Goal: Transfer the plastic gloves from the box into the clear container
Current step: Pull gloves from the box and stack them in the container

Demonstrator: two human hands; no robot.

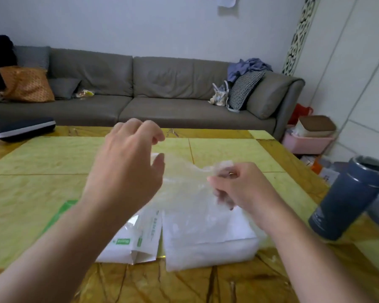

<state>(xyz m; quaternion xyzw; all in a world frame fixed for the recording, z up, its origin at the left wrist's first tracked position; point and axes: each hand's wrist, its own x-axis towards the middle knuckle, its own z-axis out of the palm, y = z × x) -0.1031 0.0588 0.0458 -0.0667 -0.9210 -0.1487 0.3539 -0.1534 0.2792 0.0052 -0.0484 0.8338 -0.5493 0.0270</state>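
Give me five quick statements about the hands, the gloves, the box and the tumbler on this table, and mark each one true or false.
1. The right hand pinches a thin plastic glove. True.
2. The left hand grips the dark tumbler. False: it hovers over the table, holding nothing, and the tumbler stands apart at the right.
3. The white box with green print lies flat on the table. True.
4. The tumbler sits on the sofa. False: it is on the table.
5. A white stack of gloves lies right of the box. True.
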